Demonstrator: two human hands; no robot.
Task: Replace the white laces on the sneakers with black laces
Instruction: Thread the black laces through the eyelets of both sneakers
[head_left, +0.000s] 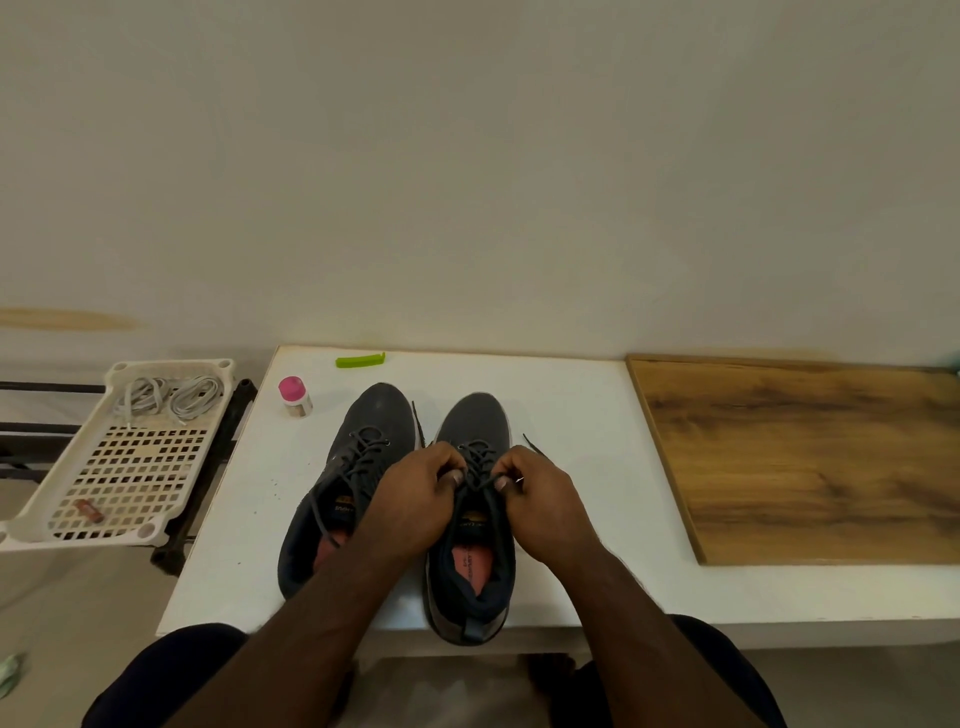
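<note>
Two dark grey sneakers stand side by side on the white table (571, 415), toes pointing away from me. The left sneaker (358, 467) is threaded with a black lace that hangs loose over its opening. Over the right sneaker (475, 519), my left hand (415, 499) and my right hand (540, 499) each pinch a strand of its black lace (480, 470) near the top eyelets. The lace ends trail past the shoe on both sides. Two coiled white laces (166, 397) lie in a white plastic basket (72, 478) to the left.
A small bottle with a pink cap (295, 397) and a green plastic clip (360, 359) lie at the back of the table. A wooden board (810, 457) covers the table's right part. A small brown item (89, 512) lies in the basket, which rests on a black rack.
</note>
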